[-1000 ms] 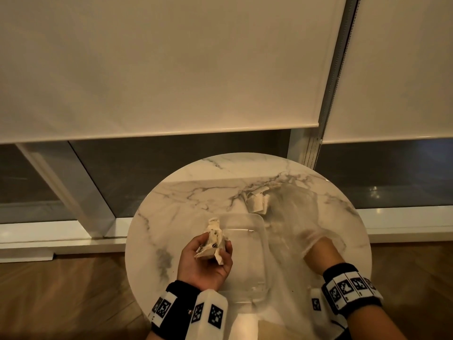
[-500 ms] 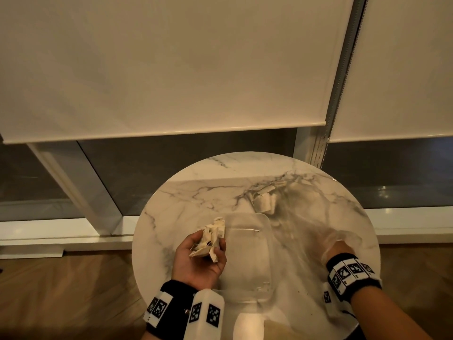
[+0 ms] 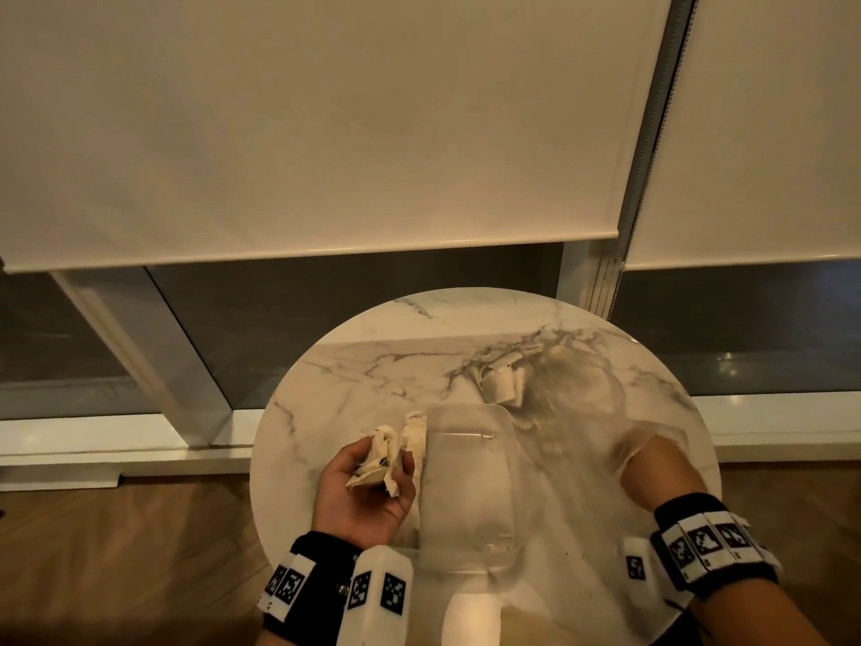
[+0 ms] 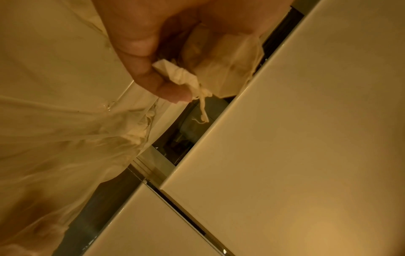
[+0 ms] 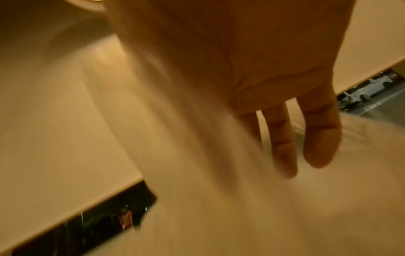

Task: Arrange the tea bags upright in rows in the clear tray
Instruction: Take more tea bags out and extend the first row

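My left hand point(image 3: 368, 494) and right hand point(image 3: 652, 463) are both bare, no gloves or rings. Each wrist wears a black fabric band point(image 3: 321, 559) ringed with white blocks point(image 3: 379, 594) that carry black-and-white square codes. A small silver screw point(image 3: 343, 588) shows on the left band. The right band point(image 3: 713, 552) has the same blocks and codes.

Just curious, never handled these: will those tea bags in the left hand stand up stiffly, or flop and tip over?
Probably floppy: the tea bags look crumpled and creased in the left hand. Likely very light, since loosely curled fingers hold several. Standing alone they would probably tip, so they may need the clear tray wall for support.
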`<state>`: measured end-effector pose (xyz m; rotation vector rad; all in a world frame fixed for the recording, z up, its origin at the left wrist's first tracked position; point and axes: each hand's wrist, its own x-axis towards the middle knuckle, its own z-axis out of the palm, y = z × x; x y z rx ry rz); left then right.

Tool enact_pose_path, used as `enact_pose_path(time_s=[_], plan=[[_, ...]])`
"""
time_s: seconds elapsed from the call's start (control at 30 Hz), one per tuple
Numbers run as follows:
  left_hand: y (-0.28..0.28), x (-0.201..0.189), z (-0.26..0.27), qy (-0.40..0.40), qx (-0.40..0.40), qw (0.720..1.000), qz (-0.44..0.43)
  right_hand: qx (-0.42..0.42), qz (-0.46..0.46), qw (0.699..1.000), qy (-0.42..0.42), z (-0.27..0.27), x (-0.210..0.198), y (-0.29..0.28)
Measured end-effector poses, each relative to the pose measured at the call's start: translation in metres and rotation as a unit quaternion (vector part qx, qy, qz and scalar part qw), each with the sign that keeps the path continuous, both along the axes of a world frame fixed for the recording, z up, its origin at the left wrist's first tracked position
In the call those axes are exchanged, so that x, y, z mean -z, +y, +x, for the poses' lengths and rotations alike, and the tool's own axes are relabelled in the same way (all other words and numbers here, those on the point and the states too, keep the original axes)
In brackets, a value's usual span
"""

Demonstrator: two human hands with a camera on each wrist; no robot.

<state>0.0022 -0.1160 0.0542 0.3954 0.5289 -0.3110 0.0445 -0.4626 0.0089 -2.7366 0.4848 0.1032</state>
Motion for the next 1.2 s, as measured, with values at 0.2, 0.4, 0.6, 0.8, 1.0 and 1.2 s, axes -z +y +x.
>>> enact_pose_path(time_s=[0.2, 0.4, 0.6, 0.8, 1.0, 1.2], plan=[[0.020, 0.007, 0.002, -0.017, -0.008, 1.000, -0.018, -0.008, 0.114, 0.990, -0.078, -0.046, -0.060, -0.016], [0.038, 0.017, 0.007, -0.029, -0.041, 0.998, -0.041, -0.033, 0.223, 0.954, -0.199, -0.077, -0.127, -0.001], [0.045, 0.025, 0.004, -0.006, -0.061, 0.998, -0.026, -0.112, 0.444, 0.859, -0.230, -0.066, -0.137, 0.057], [0.052, 0.032, 0.001, -0.002, -0.066, 0.997, -0.029, -0.188, 0.510, 0.838, -0.046, -0.037, -0.075, 0.148], [0.051, 0.034, -0.003, 0.020, -0.075, 0.997, -0.015, -0.258, 0.367, 0.890, 0.087, -0.017, -0.023, 0.191], [0.050, 0.043, -0.004, 0.051, -0.078, 0.996, -0.006, -0.254, 0.274, 0.913, 0.164, -0.012, -0.008, 0.211]])
